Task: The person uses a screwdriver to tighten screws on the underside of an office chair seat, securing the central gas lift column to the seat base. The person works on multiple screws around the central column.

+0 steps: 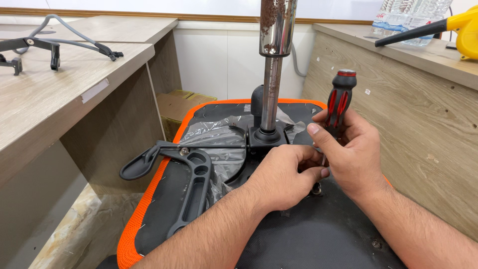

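An upturned office chair seat (308,234), black underneath with an orange mesh rim, lies in front of me. Its chrome gas-lift column (273,65) stands upright from the black mechanism plate (266,137). My right hand (348,149) grips a black-and-red screwdriver (338,99) held nearly upright, its tip down near a screw (316,188) on the seat. My left hand (284,174) is curled beside the screwdriver's shaft, fingertips pinched around it just above the screw. A black armrest bracket (191,187) lies on the seat at the left.
Crumpled clear plastic wrap (219,134) lies under the mechanism. Wooden desks flank the seat; the left one holds grey chair parts (50,45). A yellow blower (455,27) and water bottles (408,15) rest on the right desk. Cardboard boxes (174,107) sit behind.
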